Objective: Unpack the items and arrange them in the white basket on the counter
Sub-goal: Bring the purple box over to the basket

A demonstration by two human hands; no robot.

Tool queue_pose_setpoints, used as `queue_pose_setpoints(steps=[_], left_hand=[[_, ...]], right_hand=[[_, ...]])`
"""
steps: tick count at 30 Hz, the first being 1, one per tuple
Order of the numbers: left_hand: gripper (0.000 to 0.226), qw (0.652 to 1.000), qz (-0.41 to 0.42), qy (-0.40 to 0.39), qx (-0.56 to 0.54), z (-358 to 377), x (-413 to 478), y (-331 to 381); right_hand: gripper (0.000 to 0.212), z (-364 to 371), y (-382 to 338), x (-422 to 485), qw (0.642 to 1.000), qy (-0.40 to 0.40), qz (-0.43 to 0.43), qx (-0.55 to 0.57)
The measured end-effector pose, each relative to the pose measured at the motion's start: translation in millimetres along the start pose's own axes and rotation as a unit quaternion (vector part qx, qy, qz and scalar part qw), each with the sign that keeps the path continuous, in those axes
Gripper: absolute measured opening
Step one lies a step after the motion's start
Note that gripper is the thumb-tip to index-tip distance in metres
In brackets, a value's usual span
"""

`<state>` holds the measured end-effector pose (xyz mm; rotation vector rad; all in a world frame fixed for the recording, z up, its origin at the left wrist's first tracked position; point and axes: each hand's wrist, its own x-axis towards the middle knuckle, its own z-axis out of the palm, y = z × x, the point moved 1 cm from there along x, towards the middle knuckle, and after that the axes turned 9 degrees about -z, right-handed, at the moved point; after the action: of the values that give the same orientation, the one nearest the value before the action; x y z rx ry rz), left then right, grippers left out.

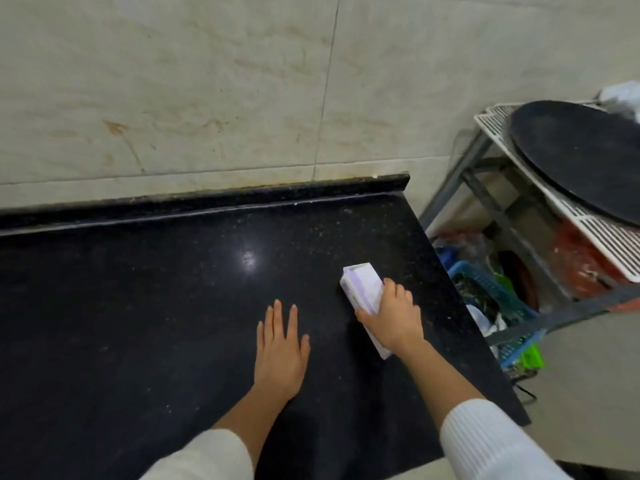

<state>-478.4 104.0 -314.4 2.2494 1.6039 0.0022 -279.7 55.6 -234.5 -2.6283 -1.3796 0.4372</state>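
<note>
A long white and lilac carton (362, 287) lies on the black stone counter (156, 289), near its right edge. My right hand (393, 315) is closed around the carton's middle, covering its near half. My left hand (280, 344) rests flat on the counter to the left of the carton, fingers spread, holding nothing. No white basket is in view.
The counter ends at a tiled wall (207, 81) behind and drops off on the right. Beside it stands a grey metal rack (512, 202) with a white grid shelf (588, 230) bearing a round black pan (581, 157). Below sits a blue crate (491, 289) of clutter.
</note>
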Motion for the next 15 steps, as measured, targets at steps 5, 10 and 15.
queue_pose_setpoints(steps=[5, 10, 15], left_hand=[[0.063, 1.0, -0.008, 0.009, 0.027, 1.7, -1.1, 1.6], [0.064, 0.999, -0.018, -0.039, 0.004, -7.2, 1.3, 2.2], [0.061, 0.988, -0.112, -0.004, -0.102, -23.1, -23.5, -2.4]], right_hand=[[0.067, 4.8, 4.5, 4.5, 0.999, -0.001, -0.015, 0.045], [0.064, 3.0, 2.3, 3.6, 0.995, -0.011, -0.063, 0.076], [0.06, 4.2, -21.8, 0.8, 0.984, -0.033, -0.149, 0.092]])
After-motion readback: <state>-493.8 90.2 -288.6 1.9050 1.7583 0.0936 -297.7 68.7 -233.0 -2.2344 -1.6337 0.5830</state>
